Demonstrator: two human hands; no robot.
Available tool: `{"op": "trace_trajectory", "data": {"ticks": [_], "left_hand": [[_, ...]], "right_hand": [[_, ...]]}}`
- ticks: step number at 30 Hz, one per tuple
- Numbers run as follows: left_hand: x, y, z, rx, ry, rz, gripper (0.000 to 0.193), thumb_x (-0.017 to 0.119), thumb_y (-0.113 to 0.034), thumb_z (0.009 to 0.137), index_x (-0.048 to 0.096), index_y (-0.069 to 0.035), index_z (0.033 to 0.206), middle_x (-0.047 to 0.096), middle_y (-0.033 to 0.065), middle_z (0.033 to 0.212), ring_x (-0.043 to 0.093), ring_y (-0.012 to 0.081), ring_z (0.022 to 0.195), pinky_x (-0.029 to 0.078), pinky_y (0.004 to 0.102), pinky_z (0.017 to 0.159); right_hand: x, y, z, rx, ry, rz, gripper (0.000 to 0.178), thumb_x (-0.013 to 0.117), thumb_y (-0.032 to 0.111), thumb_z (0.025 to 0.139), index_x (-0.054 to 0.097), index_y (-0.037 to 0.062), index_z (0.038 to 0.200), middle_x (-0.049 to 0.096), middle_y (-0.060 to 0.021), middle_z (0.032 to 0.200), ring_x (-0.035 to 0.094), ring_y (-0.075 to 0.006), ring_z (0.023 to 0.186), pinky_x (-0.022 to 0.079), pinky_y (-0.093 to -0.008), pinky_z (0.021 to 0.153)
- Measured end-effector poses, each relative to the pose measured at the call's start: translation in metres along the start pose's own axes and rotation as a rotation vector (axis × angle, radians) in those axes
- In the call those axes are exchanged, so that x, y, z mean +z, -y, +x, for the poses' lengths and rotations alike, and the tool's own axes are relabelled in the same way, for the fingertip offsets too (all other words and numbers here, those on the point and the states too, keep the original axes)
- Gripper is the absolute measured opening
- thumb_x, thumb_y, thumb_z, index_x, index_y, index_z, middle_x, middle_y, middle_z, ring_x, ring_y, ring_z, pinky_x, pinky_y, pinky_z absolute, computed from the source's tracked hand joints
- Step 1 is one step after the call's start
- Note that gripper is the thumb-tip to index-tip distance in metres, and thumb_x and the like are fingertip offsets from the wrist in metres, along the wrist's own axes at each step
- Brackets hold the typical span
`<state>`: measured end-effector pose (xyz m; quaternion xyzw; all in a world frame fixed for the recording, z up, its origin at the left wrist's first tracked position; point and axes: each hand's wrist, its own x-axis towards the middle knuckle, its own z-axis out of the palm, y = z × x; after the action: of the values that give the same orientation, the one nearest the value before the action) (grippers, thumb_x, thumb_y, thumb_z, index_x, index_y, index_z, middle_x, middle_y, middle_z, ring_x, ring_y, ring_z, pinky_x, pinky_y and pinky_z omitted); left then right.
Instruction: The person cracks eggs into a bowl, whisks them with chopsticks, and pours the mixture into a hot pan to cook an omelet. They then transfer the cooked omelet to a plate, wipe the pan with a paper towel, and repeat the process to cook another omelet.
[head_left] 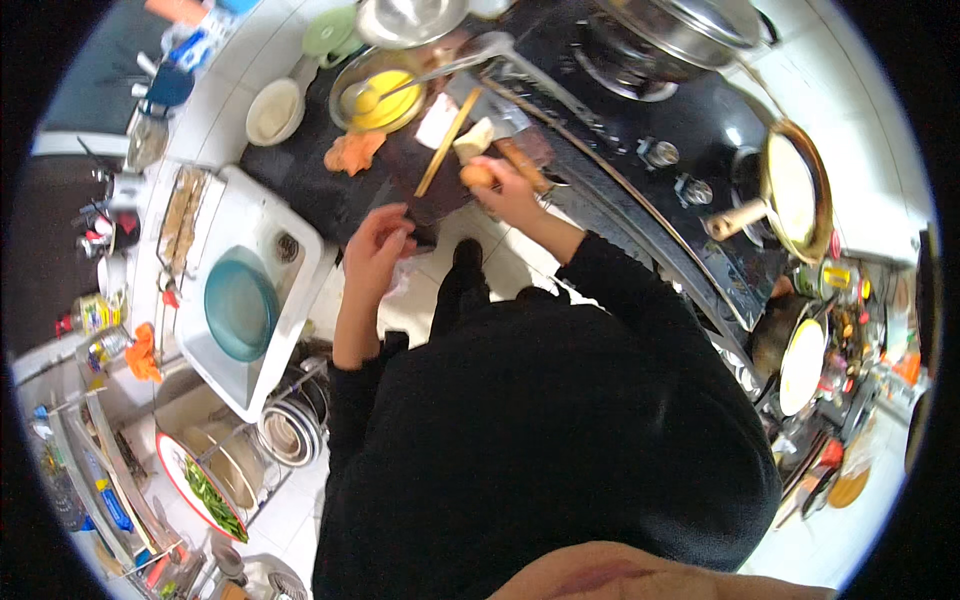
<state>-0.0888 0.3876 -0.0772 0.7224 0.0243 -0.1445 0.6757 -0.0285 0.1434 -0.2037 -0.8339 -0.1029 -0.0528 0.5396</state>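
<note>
In my right hand [512,200] is a brown egg [477,177], held at the fingertips over the dark counter's near edge. My left hand [375,250] is empty, its fingers loosely bent and apart, left of the egg. Between and beyond the hands lies a thin wooden stick [448,142]. A pale, chunky piece [474,139] sits just past the egg, and a wooden handle [523,166] is to its right. Farther back, a metal bowl [338,103] holds yellow liquid and a spoon. An orange cloth or wrapper [353,152] lies in front of the bowl.
The white sink [310,235] with a teal basin [240,305] is on the left. A small white bowl [275,112] and an empty-looking steel bowl [410,20] stand behind. On the right, the stove bears a large pot [690,35] and a pan [797,190] with its handle pointing inward.
</note>
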Motion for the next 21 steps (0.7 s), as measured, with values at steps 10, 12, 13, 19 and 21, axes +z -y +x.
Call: {"op": "trace_trajectory", "data": {"ticks": [10,12,13,19,21], "left_hand": [[-0.056,-0.003,0.085,-0.164,0.041,0.066,0.033,0.050,-0.003,0.089,0.055,-0.004,0.121,0.063,0.0069,0.100,0.063,0.0128,0.079,0.051,0.0247,0.066],[-0.056,-0.004,0.092,-0.177,0.032,0.059,0.033,0.050,-0.003,0.088,0.055,-0.004,0.121,0.063,0.0066,0.098,0.063,0.0122,0.078,0.050,0.0245,0.066],[-0.054,-0.004,0.096,-0.182,0.031,0.038,0.032,0.050,-0.002,0.088,0.055,-0.005,0.120,0.063,0.0062,0.097,0.062,0.0118,0.078,0.050,0.0243,0.066],[-0.056,-0.011,0.107,-0.148,0.071,0.002,0.035,0.052,-0.003,0.088,0.055,-0.005,0.122,0.063,0.0062,0.100,0.063,0.0123,0.080,0.051,0.0246,0.069],[-0.061,-0.016,0.113,-0.118,0.059,0.046,0.035,0.053,-0.003,0.087,0.055,-0.005,0.122,0.063,0.0060,0.100,0.063,0.0122,0.081,0.051,0.0244,0.069]], "right_hand": [[0.019,0.018,0.038,-0.332,0.127,-0.378,0.043,0.069,0.014,0.075,0.059,0.0179,0.117,0.055,-0.0046,0.117,0.056,-0.0261,0.103,0.047,-0.0379,0.081],[0.020,0.013,0.039,-0.316,0.140,-0.369,0.044,0.069,0.014,0.076,0.059,0.0180,0.118,0.056,-0.0040,0.117,0.056,-0.0254,0.103,0.047,-0.0377,0.081],[0.021,0.011,0.040,-0.317,0.162,-0.395,0.043,0.069,0.014,0.076,0.059,0.0180,0.118,0.056,-0.0040,0.117,0.056,-0.0255,0.103,0.047,-0.0378,0.081],[0.021,0.022,0.052,-0.268,0.236,-0.368,0.040,0.069,0.014,0.078,0.060,0.0177,0.116,0.057,-0.0046,0.117,0.056,-0.0266,0.104,0.047,-0.0391,0.083],[0.019,0.030,0.057,-0.248,0.254,-0.359,0.041,0.070,0.012,0.077,0.060,0.0163,0.116,0.057,-0.0058,0.118,0.056,-0.0275,0.105,0.046,-0.0389,0.086]]}}
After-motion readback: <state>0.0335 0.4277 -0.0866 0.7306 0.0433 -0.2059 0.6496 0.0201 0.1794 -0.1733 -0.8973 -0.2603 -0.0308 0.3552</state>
